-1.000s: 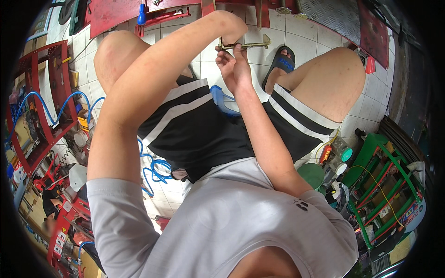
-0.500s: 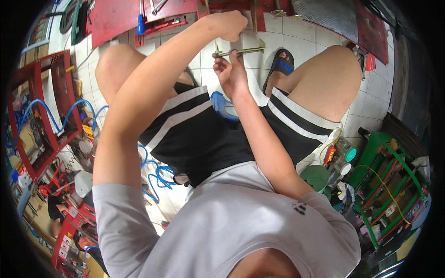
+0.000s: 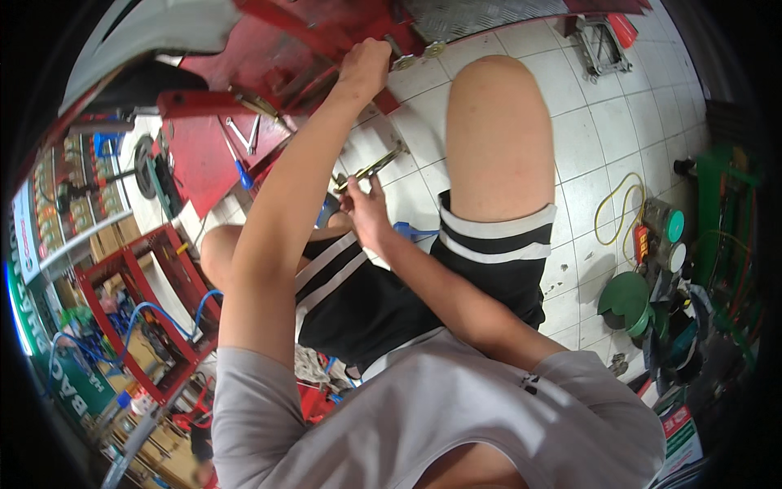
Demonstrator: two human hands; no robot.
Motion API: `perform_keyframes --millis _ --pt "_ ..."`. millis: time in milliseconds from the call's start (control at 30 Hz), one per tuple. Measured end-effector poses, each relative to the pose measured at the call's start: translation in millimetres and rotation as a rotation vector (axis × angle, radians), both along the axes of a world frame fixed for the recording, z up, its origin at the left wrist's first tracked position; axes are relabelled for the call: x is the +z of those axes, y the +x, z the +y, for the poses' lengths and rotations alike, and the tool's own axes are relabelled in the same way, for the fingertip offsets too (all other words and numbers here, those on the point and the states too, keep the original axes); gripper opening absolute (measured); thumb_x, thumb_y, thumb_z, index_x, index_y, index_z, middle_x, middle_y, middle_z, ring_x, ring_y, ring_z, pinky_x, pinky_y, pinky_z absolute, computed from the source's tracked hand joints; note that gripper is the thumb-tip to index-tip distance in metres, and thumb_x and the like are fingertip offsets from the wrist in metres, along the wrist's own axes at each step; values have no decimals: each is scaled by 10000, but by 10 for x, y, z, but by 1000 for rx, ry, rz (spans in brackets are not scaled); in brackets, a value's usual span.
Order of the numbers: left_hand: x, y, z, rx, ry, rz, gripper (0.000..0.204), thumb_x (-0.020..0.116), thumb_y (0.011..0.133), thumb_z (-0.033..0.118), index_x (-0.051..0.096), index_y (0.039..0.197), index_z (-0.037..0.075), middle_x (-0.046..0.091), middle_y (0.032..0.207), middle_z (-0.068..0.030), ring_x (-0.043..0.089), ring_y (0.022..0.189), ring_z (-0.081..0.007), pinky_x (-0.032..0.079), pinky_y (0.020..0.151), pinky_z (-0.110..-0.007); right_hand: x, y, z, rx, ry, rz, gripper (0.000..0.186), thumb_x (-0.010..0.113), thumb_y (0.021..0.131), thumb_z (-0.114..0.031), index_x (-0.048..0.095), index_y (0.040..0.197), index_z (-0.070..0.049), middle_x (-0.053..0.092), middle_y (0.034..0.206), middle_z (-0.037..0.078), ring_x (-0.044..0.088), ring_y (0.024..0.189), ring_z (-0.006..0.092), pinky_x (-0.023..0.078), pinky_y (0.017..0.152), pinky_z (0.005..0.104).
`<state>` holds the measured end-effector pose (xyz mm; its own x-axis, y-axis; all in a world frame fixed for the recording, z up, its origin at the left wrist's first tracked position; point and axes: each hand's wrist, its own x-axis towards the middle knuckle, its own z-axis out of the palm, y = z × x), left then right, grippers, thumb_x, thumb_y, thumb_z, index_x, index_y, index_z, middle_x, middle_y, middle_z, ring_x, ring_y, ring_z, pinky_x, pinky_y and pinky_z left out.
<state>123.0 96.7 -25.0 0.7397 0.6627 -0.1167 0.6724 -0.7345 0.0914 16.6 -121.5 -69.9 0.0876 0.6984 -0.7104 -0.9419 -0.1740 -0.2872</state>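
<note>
My left hand [image 3: 366, 67] is closed in a fist against the edge of a red metal frame [image 3: 322, 33], far ahead of me. Its fingers are turned away, so whatever they grip is hidden. Closer in, my right hand [image 3: 366, 218] pinches a slim brass-coloured metal rod [image 3: 380, 165] with a short crosspiece at its far end. The rod points away and to the right, above the white tiles, apart from the frame. Just left of my left forearm, a blue-handled screwdriver [image 3: 243, 175] and some silver wrenches [image 3: 244, 137] lie on a red metal plate [image 3: 189, 155].
On the left stands a red rack [image 3: 175, 359] with a blue hose [image 3: 130, 322] looped across it. To the right are a green funnel-like container [image 3: 626, 300], jars and a yellow cord [image 3: 603, 220]. A metal stand [image 3: 601, 50] sits at the far right on the tiled floor.
The view has swung, bringing more of the red frame and the left-hand shelves into sight. My left hand stays closed and now sits against the frame. My right hand still holds the rod.
</note>
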Motion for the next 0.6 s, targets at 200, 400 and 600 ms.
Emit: perform_keyframes --millis 200,400,600 --pt "-466 182 287 -75 -22 150 171 531 781 -3 654 900 -6 653 951 -241 648 896 -399 536 747 -485 220 39 -48 2 -38 -33 249 586 960 -174 451 1154 -96 619 795 32 561 649 82 432 566 227" --pt "248 -117 -72 -230 7 -239 145 557 821 53 646 931 25 651 960 -153 627 898 -375 525 768 -443 176 145 37 -34 -111 -31 259 571 960 -157 413 1148 -72 594 722 52 563 609 105 445 537 240" --pt "747 -1236 -314 76 23 -328 206 612 818 98 651 1003 15 654 926 -200 635 861 -373 504 758 -432 65 23 -39 18 -18 -24 277 567 965 -175 405 1172 -88 606 812 78 538 643 112 480 599 268"
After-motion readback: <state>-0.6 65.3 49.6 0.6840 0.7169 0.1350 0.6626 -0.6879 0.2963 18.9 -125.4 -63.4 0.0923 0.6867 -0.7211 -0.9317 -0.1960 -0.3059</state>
